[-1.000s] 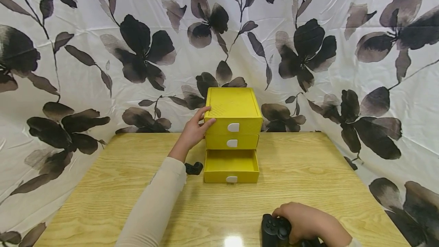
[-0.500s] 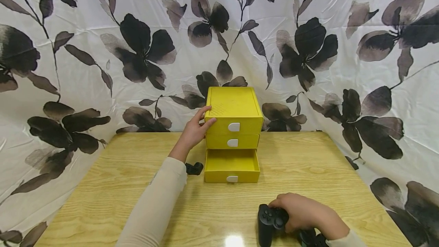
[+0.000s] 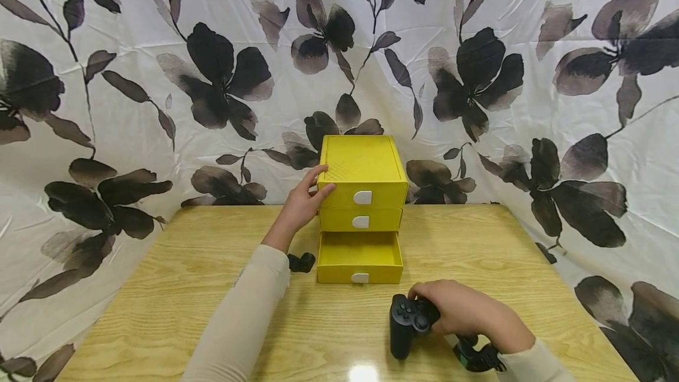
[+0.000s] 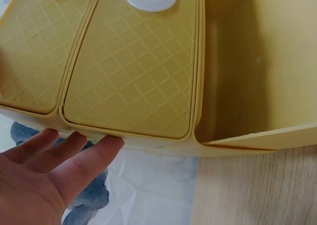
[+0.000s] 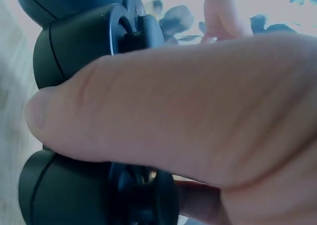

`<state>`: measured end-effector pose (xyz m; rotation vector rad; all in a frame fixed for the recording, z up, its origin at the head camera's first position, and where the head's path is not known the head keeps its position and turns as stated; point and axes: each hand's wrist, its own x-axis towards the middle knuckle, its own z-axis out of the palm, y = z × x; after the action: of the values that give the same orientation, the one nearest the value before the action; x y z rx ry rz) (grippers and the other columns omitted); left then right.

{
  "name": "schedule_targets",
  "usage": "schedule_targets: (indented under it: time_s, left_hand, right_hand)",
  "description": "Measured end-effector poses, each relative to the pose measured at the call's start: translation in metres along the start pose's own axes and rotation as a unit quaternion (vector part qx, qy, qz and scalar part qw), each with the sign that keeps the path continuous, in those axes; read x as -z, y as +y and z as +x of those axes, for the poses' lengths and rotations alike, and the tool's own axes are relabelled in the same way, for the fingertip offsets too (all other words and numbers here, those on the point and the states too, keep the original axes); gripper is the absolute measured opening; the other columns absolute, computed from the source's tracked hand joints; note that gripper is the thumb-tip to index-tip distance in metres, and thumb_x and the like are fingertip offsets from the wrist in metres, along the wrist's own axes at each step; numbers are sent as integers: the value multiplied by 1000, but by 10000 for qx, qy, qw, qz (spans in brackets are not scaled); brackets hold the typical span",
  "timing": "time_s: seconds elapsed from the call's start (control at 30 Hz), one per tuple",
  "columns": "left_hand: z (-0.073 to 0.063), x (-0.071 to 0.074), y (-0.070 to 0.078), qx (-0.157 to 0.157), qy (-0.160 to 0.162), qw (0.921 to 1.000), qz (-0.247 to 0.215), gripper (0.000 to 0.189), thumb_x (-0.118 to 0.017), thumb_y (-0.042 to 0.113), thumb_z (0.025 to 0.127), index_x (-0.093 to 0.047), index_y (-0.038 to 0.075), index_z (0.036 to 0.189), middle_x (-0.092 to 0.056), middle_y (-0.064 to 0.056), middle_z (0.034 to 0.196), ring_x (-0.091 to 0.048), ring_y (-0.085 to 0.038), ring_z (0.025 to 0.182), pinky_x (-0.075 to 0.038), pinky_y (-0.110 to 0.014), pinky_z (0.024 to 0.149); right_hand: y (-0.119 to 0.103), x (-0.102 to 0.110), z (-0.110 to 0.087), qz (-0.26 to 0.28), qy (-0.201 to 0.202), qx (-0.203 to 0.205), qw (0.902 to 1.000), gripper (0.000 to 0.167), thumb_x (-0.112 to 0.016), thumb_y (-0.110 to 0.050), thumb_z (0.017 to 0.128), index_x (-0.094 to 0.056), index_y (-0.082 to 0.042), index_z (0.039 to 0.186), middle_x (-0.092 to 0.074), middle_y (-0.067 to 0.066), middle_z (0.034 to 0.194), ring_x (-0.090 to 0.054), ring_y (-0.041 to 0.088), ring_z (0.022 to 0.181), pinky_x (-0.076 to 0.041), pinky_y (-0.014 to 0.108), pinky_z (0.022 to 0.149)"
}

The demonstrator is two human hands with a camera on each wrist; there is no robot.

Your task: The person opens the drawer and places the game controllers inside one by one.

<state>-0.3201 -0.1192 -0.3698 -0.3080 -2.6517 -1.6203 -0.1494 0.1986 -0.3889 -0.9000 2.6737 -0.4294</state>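
A yellow three-drawer unit (image 3: 363,158) with white pulls stands at the back of the table. Its bottom drawer (image 3: 361,273) is pulled out and looks bare inside. My left hand (image 3: 300,205) rests on the unit's upper left corner, thumb at the front edge. In the left wrist view, straight fingers (image 4: 94,158) touch the side wall. My right hand (image 3: 467,311) holds a black game controller (image 3: 402,329) above the table's front right part. Close up, the thumb (image 5: 124,106) lies across the controller between its grips; the other fingers are mostly hidden.
A small black device (image 3: 301,262) on the left wrist shows beside the forearm. Another black strapped device (image 3: 474,355) sits at the right wrist. Floral cloth (image 3: 212,87) hangs behind and on both sides of the wooden table (image 3: 159,311).
My right hand has carried the controller forward and slightly left, toward the open drawer. The left hand and the drawer unit have stayed in place.
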Motion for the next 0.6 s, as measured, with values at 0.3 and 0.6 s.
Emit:
schedule_targets:
  time_s: [0.3,0.6]
  left_hand:
    - [0,0,-2,-31,6,10000,-10,62,-55,70,82,-32,60,139,-37,-7,153,-51,-33,131,-56,-42,83]
    - [-1,0,-1,5,25,10000,10,61,-56,67,83,-32,60,139,-36,-8,154,-50,-35,132,-56,-46,88]
  right_hand:
    - [-2,8,7,-422,472,278,9976,53,-82,-15,71,-64,-15,121,-61,-4,109,-59,10,91,-53,31,82]
    - [-6,15,16,-685,804,427,9935,51,-81,-17,74,-65,-16,123,-62,-3,110,-58,12,93,-50,37,85]
